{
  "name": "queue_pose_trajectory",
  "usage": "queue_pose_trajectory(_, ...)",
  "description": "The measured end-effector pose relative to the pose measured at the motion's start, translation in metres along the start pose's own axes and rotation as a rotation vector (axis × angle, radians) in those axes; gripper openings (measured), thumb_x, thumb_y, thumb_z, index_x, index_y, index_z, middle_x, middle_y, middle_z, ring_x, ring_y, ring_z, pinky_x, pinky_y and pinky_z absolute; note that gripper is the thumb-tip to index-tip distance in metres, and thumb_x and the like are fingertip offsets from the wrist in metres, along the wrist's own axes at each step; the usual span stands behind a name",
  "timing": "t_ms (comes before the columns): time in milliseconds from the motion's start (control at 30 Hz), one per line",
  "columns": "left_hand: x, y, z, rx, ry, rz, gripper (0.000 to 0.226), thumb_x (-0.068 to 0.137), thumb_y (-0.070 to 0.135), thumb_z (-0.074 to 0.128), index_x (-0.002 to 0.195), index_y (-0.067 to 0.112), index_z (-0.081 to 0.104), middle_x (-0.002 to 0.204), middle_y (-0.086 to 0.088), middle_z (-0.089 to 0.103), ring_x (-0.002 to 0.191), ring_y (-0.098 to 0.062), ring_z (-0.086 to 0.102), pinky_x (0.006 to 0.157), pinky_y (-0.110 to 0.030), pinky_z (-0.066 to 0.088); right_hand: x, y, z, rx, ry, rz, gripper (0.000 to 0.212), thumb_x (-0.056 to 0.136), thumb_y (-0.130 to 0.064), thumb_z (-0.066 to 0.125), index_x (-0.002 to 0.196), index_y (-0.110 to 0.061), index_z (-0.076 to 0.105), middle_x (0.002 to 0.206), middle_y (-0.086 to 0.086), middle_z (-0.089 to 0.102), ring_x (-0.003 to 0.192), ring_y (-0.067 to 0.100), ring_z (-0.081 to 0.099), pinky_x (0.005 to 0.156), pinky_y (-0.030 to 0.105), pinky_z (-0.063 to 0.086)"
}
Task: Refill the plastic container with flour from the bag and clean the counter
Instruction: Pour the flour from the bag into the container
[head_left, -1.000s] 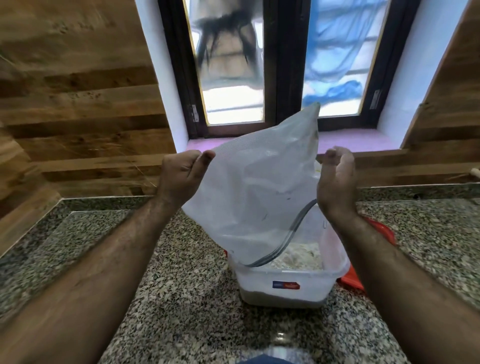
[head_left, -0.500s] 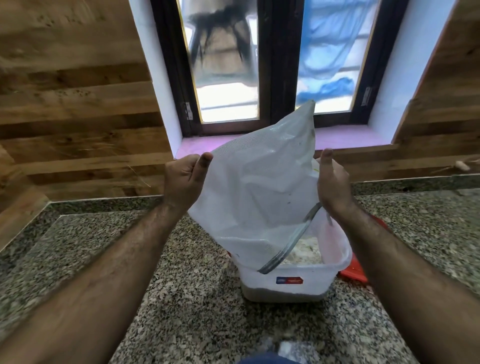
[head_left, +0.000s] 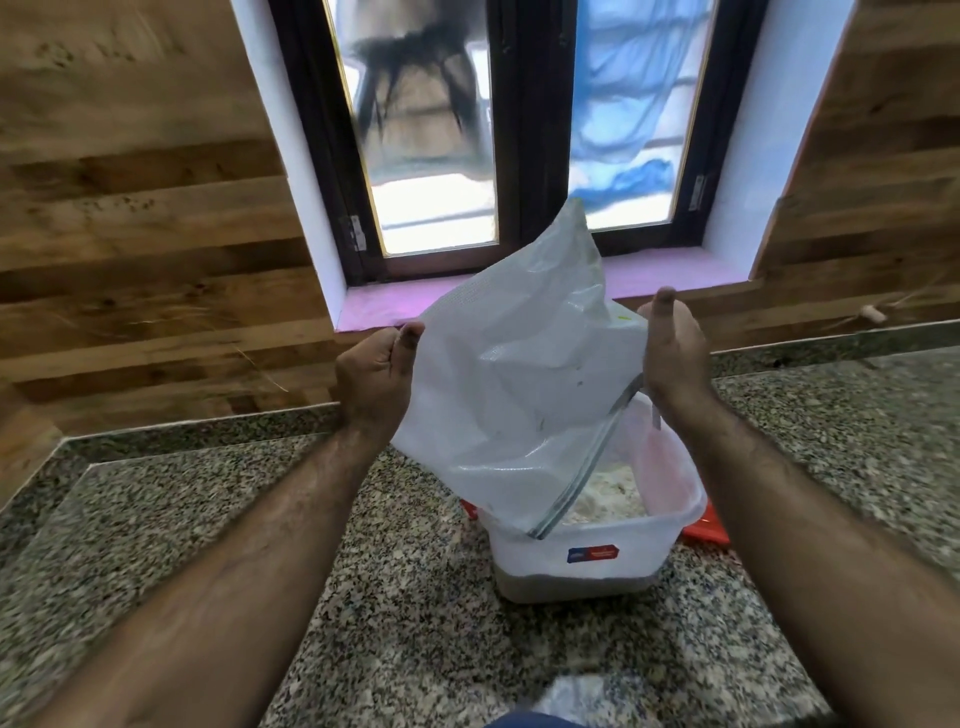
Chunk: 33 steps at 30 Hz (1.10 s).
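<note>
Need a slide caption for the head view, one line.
Both hands, left and right, hold upturned bag over flour container on granite counter.

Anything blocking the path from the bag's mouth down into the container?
Nothing visible. The bag, held by both hands, hangs mouth-down over the open container, its zip edge dipping inside the rim above the flour.

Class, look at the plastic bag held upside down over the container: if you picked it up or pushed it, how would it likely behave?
The bag is probably floppy: it creases and sags between the left hand and right hand. It looks nearly empty, so likely very light. Its thin, smooth film may slip unless pinched. A push would probably crumple it over the container rather than slide it.
</note>
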<state>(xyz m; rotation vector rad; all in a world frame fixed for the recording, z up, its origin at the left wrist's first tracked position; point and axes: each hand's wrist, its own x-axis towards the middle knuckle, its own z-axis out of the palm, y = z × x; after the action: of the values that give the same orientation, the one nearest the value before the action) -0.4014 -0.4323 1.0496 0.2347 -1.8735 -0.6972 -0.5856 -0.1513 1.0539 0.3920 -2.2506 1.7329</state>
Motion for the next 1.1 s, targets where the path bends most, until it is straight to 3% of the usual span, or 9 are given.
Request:
queue_pose_trajectory(167, -0.008, 0.002, 0.003, -0.217, -0.059, -0.208, 0.056, 0.099, 0.065, 0.052, 0.059, 0.029, 0.038, 0.049, 0.013, 0.036, 0.048, 0.000, 0.032, 0.048, -0.015, 0.023, -0.008, 0.008, 0.002, 0.528, -0.097, 0.460, 0.076, 0.095, -0.084, 0.040, 0.101, -0.012, 0.064, 0.083, 0.004, 0.064, 0.078, 0.022, 0.059, 0.069, 0.036, 0.050)
queue_pose_trajectory(267, -0.014, -0.006, 0.004, -0.314, -0.082, -0.358, 0.054, 0.095, 0.068, 0.054, 0.055, 0.033, 0.049, 0.050, 0.018, 0.046, 0.049, 0.003, 0.038, 0.049, -0.017, 0.030, -0.015, 0.020, 0.007, 0.615, -0.241, 0.559, 0.086, 0.086, -0.086, 0.051, 0.117, -0.010, 0.074, 0.108, 0.010, 0.075, 0.101, 0.028, 0.068, 0.092, 0.045, 0.052)
queue_pose_trajectory(333, -0.019, -0.015, 0.005, -0.366, -0.093, -0.465, 0.056, 0.095, 0.070, 0.056, 0.058, 0.027, 0.055, 0.055, 0.015, 0.050, 0.053, -0.001, 0.043, 0.054, -0.023, 0.035, -0.020, 0.025, 0.011, 0.621, -0.292, 0.551, 0.082, 0.083, -0.080, 0.063, 0.131, -0.015, 0.074, 0.129, 0.011, 0.075, 0.120, 0.031, 0.068, 0.106, 0.050, 0.050)
queue_pose_trajectory(400, -0.026, -0.023, 0.007, -0.379, -0.110, -0.578, 0.059, 0.099, 0.066, 0.058, 0.066, 0.017, 0.059, 0.063, 0.004, 0.057, 0.060, -0.011, 0.051, 0.060, -0.029, 0.040, -0.020, 0.027, 0.017, 0.619, -0.312, 0.549, 0.063, 0.089, -0.063, 0.070, 0.134, -0.019, 0.073, 0.135, 0.015, 0.072, 0.124, 0.035, 0.067, 0.107, 0.052, 0.050)
queue_pose_trajectory(533, -0.039, -0.034, 0.002, -0.390, -0.125, -0.782, 0.053, 0.100, 0.064, 0.060, 0.076, 0.017, 0.067, 0.073, 0.002, 0.071, 0.067, -0.016, 0.065, 0.064, -0.033, 0.052, -0.013, 0.009, 0.032, 0.548, -0.222, 0.527, 0.040, 0.101, -0.034, 0.067, 0.131, -0.007, 0.067, 0.128, 0.020, 0.073, 0.109, 0.036, 0.071, 0.095, 0.054, 0.057)
queue_pose_trajectory(633, -0.050, -0.046, -0.012, -0.371, -0.135, -0.848, 0.052, 0.100, 0.063, 0.060, 0.083, 0.015, 0.070, 0.079, -0.003, 0.076, 0.072, -0.020, 0.070, 0.063, -0.034, 0.058, -0.003, -0.014, 0.047, 0.435, -0.180, 0.476, 0.020, 0.103, -0.027, 0.066, 0.117, -0.012, 0.066, 0.109, 0.013, 0.075, 0.092, 0.028, 0.070, 0.073, 0.039, 0.058)
queue_pose_trajectory(767, -0.059, -0.062, -0.042, -0.332, -0.145, -0.887, 0.059, 0.096, 0.068, 0.062, 0.092, 0.011, 0.075, 0.092, -0.012, 0.081, 0.081, -0.029, 0.075, 0.071, -0.046, 0.062, 0.000, -0.045, 0.082, 0.376, -0.184, 0.465, 0.013, 0.103, -0.024, 0.066, 0.113, -0.015, 0.064, 0.100, 0.009, 0.073, 0.083, 0.026, 0.072, 0.062, 0.043, 0.064)
queue_pose_trajectory(967, -0.075, -0.088, -0.116, -0.195, -0.140, -0.934, 0.053, 0.103, 0.063, 0.056, 0.098, 0.014, 0.075, 0.094, -0.009, 0.082, 0.089, -0.033, 0.078, 0.076, -0.055, 0.065, -0.029, -0.077, 0.162, 0.362, -0.294, 0.459, 0.009, 0.098, -0.022, 0.072, 0.099, -0.016, 0.066, 0.102, 0.012, 0.075, 0.090, 0.028, 0.075, 0.076, 0.045, 0.066)
queue_pose_trajectory(1100, -0.119, -0.112, -0.168, -0.081, -0.077, -1.001, 0.046, 0.109, 0.052, 0.052, 0.097, 0.014, 0.075, 0.092, -0.006, 0.082, 0.084, -0.026, 0.078, 0.074, -0.044, 0.063, -0.064, -0.063, 0.226, 0.296, -0.422, 0.463, 0.042, 0.071, -0.024, 0.076, 0.106, -0.002, 0.074, 0.103, 0.018, 0.079, 0.094, 0.034, 0.077, 0.079, 0.046, 0.065)
